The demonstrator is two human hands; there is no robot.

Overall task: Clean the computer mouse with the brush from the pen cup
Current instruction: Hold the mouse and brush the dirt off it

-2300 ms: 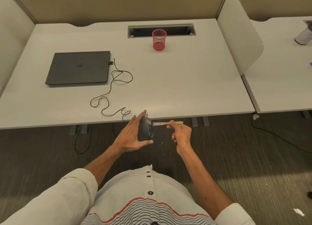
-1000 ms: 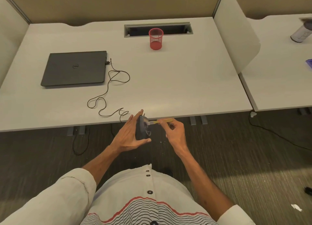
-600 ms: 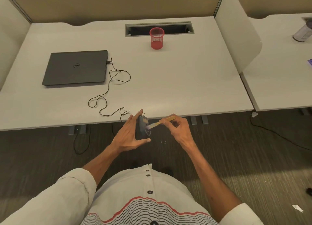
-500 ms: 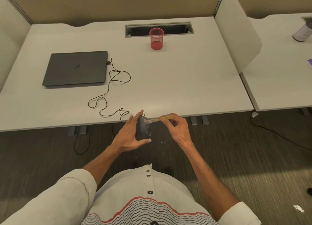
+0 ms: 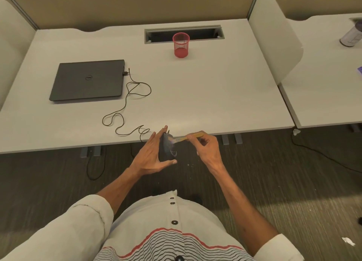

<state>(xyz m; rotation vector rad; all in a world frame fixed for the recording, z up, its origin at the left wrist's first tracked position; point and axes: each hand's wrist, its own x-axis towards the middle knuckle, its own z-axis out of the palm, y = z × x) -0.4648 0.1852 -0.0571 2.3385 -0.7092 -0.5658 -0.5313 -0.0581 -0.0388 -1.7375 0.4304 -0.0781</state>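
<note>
Standing edgewise, dark mouse (image 5: 166, 149), yellow-handled brush (image 5: 191, 137) perhaps touching

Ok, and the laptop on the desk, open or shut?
Shut. The laptop lies flat on the desk with its lid down, logo facing up; no screen or keyboard shows.

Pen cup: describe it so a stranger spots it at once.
Start at the white desk. At its far edge is a grey cable slot; the pen cup stands just before it. It alone is red mesh, unlike the flat dark laptop.
</note>
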